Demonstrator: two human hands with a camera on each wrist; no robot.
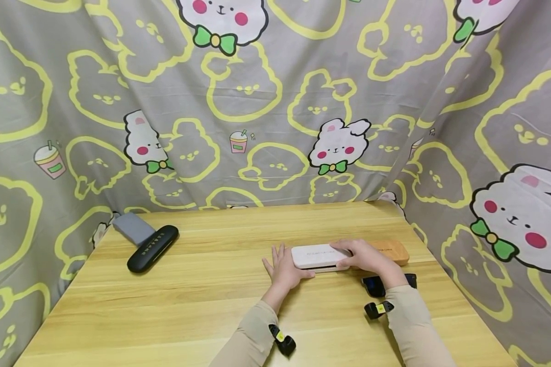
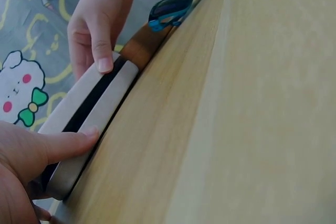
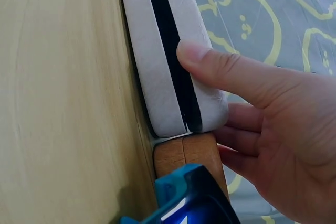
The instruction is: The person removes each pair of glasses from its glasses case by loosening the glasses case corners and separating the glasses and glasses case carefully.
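A white glasses case (image 1: pixel 319 254) lies on the table with its lid raised a little, a dark gap along its front. My left hand (image 1: pixel 284 271) holds its left end; in the left wrist view the thumb rests across the front of the lower half (image 2: pixel 113 98). At the right end, my right hand (image 1: pixel 366 256) pinches the lid (image 3: pixel 181 9), thumb at its front edge and fingers behind. What lies inside the case is hidden. Right beside it is a brown glasses case (image 1: pixel 398 252), partly behind my right hand. Blue-framed sunglasses (image 3: pixel 199 200) sit close to the brown case.
Over at the left of the table (image 1: pixel 202 306) lie a black glasses case (image 1: pixel 152 250) and a grey cloth or pouch (image 1: pixel 134 228) touching it. A patterned curtain (image 1: pixel 275 102) hangs behind the table and along its sides.
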